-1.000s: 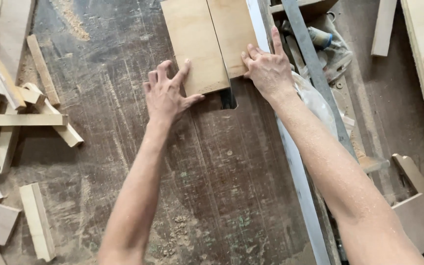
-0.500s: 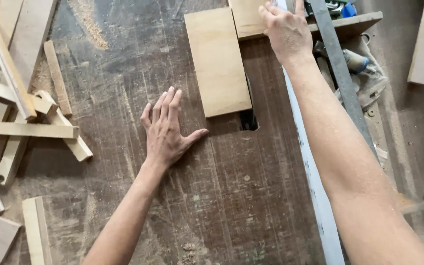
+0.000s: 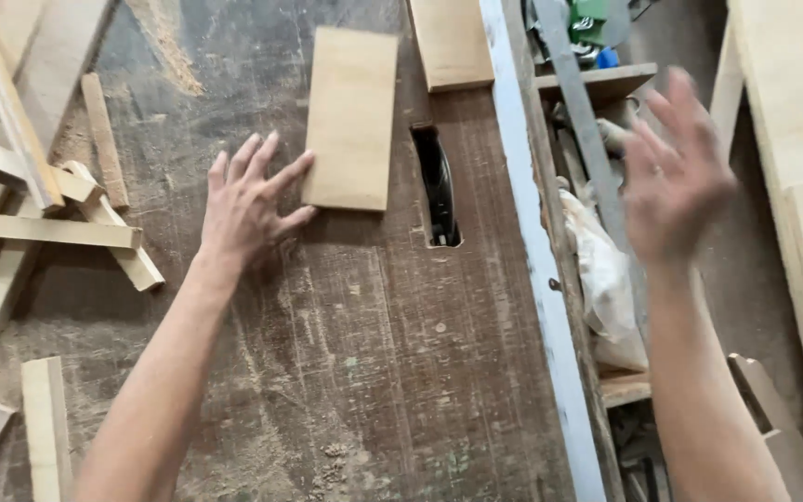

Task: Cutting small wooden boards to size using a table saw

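Left hand: the left hand (image 3: pixel 251 206) lies flat, palm down, left of centre on the worn tabletop, its 5 fingers spread and straight, gripping nothing; the fingertips reach the lower left edge of the near board, and whether they quite touch it cannot be told.
Right hand: the right hand (image 3: pixel 676 177) is raised in the air at the right of the frame, beyond the table's edge, blurred, fingers open and loosely splayed, holding nothing.
Near board: a flat rectangular pale plywood board (image 3: pixel 352 118) with a smooth tan face lies in the upper middle, its long side running up the frame, just left of the saw slot.
Far board: a 2nd smooth pale rectangular board (image 3: pixel 451 42) lies at the top centre, cut off by the frame edge, against the fence.
Saw slot: a narrow dark slot with a curved black blade (image 3: pixel 439 186) opens in the table, right of the near board.
Tabletop: a dark, scratched wooden table surface (image 3: pixel 374 372), dusted with sawdust.
Fence: a long pale blue-grey painted rail (image 3: pixel 541 279) runs down the table's right edge.
Offcuts: a loose heap of pale square-edged wood strips and blocks (image 3: pixel 39 214) fills the left side.
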